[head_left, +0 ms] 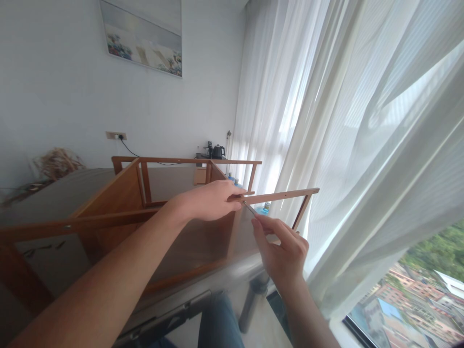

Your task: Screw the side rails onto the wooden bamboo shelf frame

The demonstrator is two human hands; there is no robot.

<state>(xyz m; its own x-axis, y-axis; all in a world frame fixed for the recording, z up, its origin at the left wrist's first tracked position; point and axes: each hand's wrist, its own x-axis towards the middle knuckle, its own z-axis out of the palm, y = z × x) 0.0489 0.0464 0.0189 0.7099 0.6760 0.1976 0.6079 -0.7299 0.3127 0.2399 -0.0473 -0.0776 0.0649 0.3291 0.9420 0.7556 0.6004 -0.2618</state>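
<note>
A wooden furniture frame (177,159) with long rails and upright panels stands in front of me. My left hand (213,199) is closed around its near rail (282,195), thumb below and fingers over the top, by the joint with an upright panel. Between the fingertips of my right hand (284,244) is a thin metal rod (250,209), perhaps a hex key. It slants up and left, with its tip at a small fastener on the rail just beside my left fingertips. My right fingers hide its other end.
White curtains (304,96) hang close on the right beside the window. A grey-covered surface (94,183) lies beyond the frame at left. Blue-capped bottles (266,209) stand behind the rail; a black kettle (219,151) is at the back. My leg (219,321) is below.
</note>
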